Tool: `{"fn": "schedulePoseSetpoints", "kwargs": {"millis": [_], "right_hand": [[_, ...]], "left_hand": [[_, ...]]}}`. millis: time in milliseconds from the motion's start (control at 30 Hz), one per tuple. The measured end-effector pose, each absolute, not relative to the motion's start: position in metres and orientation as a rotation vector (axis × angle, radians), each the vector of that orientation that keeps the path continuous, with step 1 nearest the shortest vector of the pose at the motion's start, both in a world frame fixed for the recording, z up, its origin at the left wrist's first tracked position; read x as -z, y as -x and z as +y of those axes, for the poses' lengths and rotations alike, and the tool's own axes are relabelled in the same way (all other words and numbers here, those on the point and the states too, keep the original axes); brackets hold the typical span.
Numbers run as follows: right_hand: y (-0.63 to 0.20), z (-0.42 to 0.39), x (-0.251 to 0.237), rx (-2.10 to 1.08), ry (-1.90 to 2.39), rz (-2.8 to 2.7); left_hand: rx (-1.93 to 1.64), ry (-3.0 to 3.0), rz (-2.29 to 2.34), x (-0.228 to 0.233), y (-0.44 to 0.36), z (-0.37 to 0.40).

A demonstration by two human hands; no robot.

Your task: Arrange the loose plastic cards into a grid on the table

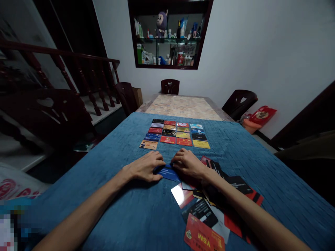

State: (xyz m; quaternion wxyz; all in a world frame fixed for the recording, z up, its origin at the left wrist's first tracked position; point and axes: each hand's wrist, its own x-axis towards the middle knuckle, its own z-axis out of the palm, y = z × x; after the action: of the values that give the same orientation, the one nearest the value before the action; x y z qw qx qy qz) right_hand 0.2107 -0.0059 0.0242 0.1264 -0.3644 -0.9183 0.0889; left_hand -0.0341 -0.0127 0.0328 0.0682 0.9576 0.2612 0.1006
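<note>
Loose cards [209, 209] wait at our 5 o'clock while we handle one blue card [167, 172].
We press our left hand [145, 166] and right hand [188, 164] down on the blue card's two ends, fingers curled flat over it against the blue tablecloth [131, 216], pinning rather than lifting. At 12 o'clock a card grid [175, 134] already stands in four columns, sixteen or so by our count; we judge the sorting past halfway, with the heap yet to place.

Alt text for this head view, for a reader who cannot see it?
Two hands, left and right, rest on a blue card on a blue tablecloth. Cards in neat rows lie ahead; a loose pile sits at right.
</note>
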Motion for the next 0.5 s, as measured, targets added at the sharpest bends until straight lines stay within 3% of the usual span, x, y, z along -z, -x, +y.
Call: {"fn": "schedulePoseSetpoints", "kwargs": {"millis": [500], "right_hand": [[-0.207,-0.012,-0.027,-0.451,0.821,-2.624]], "left_hand": [[-0.460,-2.625,0.726,-0.039,0.050,0.001]]}}
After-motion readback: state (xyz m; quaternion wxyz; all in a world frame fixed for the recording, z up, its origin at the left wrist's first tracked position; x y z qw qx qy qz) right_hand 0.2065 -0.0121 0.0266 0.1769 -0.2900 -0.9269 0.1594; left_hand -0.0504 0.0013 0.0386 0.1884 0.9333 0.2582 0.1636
